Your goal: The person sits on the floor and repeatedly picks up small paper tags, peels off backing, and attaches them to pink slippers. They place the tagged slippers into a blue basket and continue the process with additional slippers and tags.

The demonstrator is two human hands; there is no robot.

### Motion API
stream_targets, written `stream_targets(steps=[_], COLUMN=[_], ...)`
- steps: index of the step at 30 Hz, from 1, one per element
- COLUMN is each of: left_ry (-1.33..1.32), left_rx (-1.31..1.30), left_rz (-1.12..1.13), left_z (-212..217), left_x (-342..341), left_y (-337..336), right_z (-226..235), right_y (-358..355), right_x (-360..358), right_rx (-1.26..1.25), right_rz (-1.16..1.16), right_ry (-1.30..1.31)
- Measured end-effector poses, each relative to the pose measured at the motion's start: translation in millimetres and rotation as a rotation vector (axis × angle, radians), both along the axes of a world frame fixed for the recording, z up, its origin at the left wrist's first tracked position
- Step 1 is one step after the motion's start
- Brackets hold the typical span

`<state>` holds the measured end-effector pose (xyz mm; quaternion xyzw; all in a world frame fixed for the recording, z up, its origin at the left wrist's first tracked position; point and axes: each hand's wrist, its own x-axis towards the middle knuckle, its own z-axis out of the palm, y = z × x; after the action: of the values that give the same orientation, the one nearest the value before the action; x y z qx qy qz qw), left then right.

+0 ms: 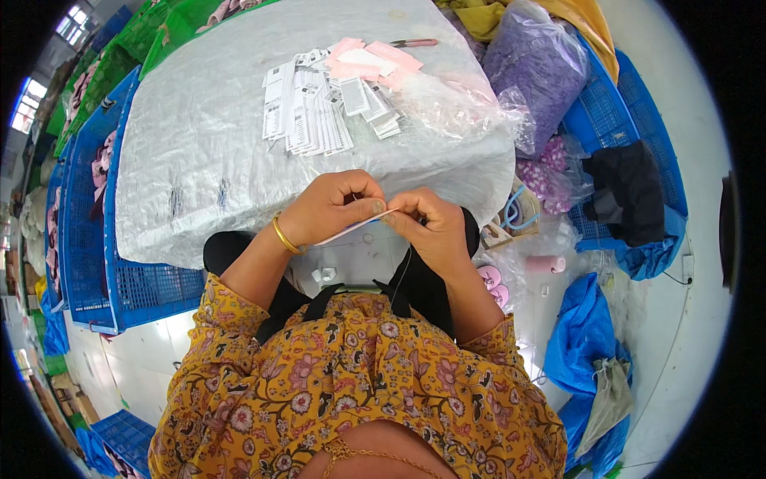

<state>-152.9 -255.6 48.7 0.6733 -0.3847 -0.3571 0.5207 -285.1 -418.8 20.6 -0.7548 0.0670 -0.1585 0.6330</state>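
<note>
Above my lap, both hands are pinched together on a thin card tag (351, 229), seen nearly edge-on with a white face and a pinkish edge. My left hand (339, 209), with a gold bangle at the wrist, grips its upper side between thumb and finger. The fingers of my right hand (431, 227) are closed at the tag's right end. A fine thread (409, 259) hangs down from there; where it meets the tag is hidden by my fingertips. Beyond my hands, a spread pile of white printed tags (307, 108) lies on the plastic-covered table (191, 120).
Pink cards (375, 60), snips (415, 42) and crumpled clear plastic (455, 104) lie by the tags. Blue crates (155, 287) flank the table at left. At right are a bulging purple bag (535, 72), a pink thread spool (546, 263) and blue sheeting (582, 335).
</note>
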Motion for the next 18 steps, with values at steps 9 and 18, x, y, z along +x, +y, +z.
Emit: stream_targets(steps=[9, 18], left_ry=[-0.533, -0.581], left_rx=[-0.041, -0.042], left_rz=[0.108, 0.297], left_z=[2.5, -11.5], left_x=[-3.2, 15.2], left_y=[6.7, 7.8], right_z=[-0.2, -11.5], right_y=[-17.4, -1.1], right_x=[5.3, 15.1], right_rx=[-0.079, -0.023], right_rz=[-0.019, 0.015], right_ry=[-0.079, 0.098])
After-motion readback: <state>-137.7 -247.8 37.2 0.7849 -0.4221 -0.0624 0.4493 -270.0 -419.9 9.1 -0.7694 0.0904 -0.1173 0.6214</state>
